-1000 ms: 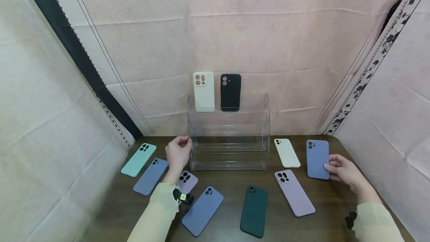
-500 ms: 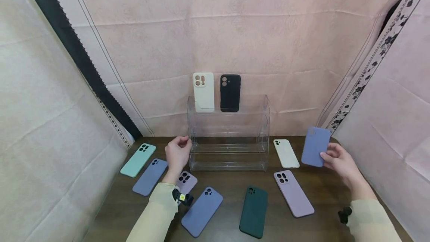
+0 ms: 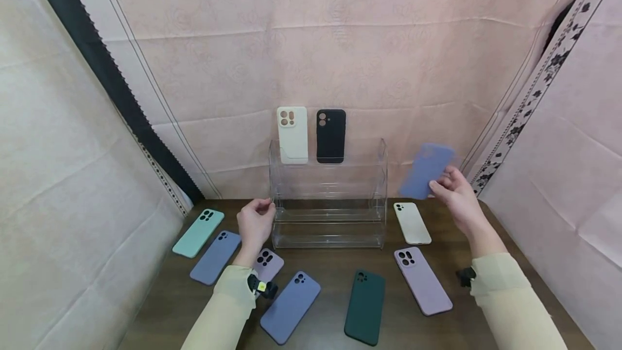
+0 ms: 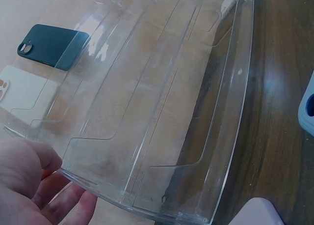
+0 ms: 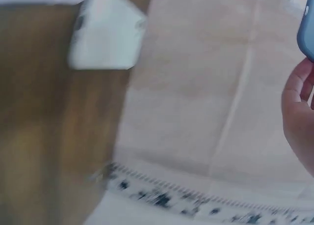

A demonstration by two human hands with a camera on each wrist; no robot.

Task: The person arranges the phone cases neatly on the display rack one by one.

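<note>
The right hand [image 3: 459,199] pinches a blue phone case [image 3: 426,170] by its lower right edge, in the air to the right of a clear tiered rack [image 3: 330,177]; the case is blurred. In the right wrist view, the hand [image 5: 299,117] and a corner of that case [image 5: 308,36] show at the right edge. The left hand [image 3: 256,224] pinches the rack's left side edge; the left wrist view shows its thumb and fingers [image 4: 73,203] around that clear edge. In the rack's top tier, a white case [image 3: 293,136] and a black case [image 3: 331,136] stand upright side by side.
On the dark wooden table [image 3: 325,307], left of and before the rack, lie a mint case [image 3: 198,234], blue cases [image 3: 216,258] [image 3: 290,308] and a lilac case [image 3: 267,264]. A green case [image 3: 364,307], lilac case [image 3: 423,281] and white case [image 3: 412,224] lie farther right.
The right hand has lifted the blue case off the right side of the table and moved it up and left, toward the rack, tilting it. The left hand has stayed at the rack's side.
</note>
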